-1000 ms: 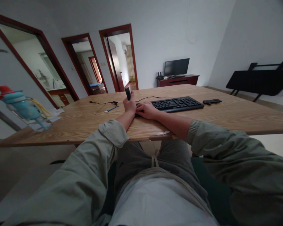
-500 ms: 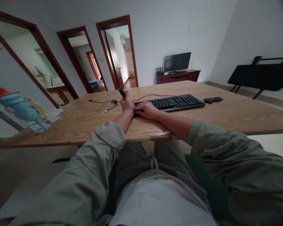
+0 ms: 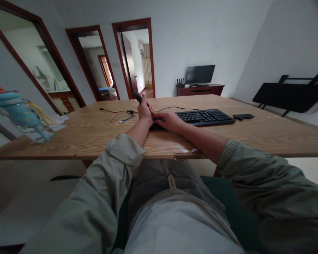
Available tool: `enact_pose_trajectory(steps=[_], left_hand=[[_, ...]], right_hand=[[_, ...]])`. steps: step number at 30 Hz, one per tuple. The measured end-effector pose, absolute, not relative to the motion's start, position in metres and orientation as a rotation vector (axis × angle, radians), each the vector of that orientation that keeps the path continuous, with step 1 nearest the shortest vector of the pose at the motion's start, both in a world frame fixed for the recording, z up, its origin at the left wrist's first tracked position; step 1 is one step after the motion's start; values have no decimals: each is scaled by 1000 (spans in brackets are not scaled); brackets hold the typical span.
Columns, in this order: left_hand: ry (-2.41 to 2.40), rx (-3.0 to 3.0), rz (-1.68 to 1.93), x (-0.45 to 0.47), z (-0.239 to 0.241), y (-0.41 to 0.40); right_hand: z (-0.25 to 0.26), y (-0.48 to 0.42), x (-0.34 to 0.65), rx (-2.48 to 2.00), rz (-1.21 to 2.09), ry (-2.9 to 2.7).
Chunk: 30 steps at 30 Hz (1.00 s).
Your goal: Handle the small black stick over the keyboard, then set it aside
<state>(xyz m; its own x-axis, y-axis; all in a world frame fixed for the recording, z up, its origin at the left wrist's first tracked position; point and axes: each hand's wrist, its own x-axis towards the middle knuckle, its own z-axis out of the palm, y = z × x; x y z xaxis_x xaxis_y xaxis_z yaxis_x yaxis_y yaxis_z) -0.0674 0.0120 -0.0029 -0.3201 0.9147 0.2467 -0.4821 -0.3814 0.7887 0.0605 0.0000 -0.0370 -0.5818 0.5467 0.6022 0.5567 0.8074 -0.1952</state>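
A black keyboard (image 3: 205, 116) lies on the wooden table, its left end partly hidden behind my hands. My left hand (image 3: 145, 110) is closed around a dark, thick handle-like thing (image 3: 137, 96) that sticks up past the thumb; its lower part is hidden, so its kind is unclear. Over the keyboard's left end, my right hand (image 3: 169, 120) has its fingers bent and drawn together close to the left hand. Something dark shows at its fingertips, too small to name. A small blue-and-white brush-like tool (image 3: 127, 119) lies left of my left hand.
A thin black cable (image 3: 119, 111) lies behind the blue tool. Right of the keyboard is a flat black object (image 3: 243, 116). A blue bottle with a red lid (image 3: 17, 111) stands at the table's left edge beside papers (image 3: 59, 121). The table's front edge (image 3: 161, 157) is near my lap.
My right hand's fingers, stretched over the keyboard before, are now bent and pinched, with the wrist slightly raised. The dark handle in my left hand has tipped a little. The view has shifted slightly.
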Motion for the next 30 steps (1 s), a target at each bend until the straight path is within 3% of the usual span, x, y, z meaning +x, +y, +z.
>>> enact_pose_trajectory(steps=[9, 18, 24, 30], left_hand=[[765, 963, 1929, -71, -13, 30], [747, 945, 1819, -72, -13, 31], [742, 816, 1951, -88, -2, 33], [925, 928, 1919, -123, 1, 37]], right_hand=[[-42, 6, 64, -885, 73, -2109], [-32, -3, 74, -1019, -201, -2144], [-24, -10, 74, -1013, -163, -2158], [14, 0, 153, -1081, -96, -1992]])
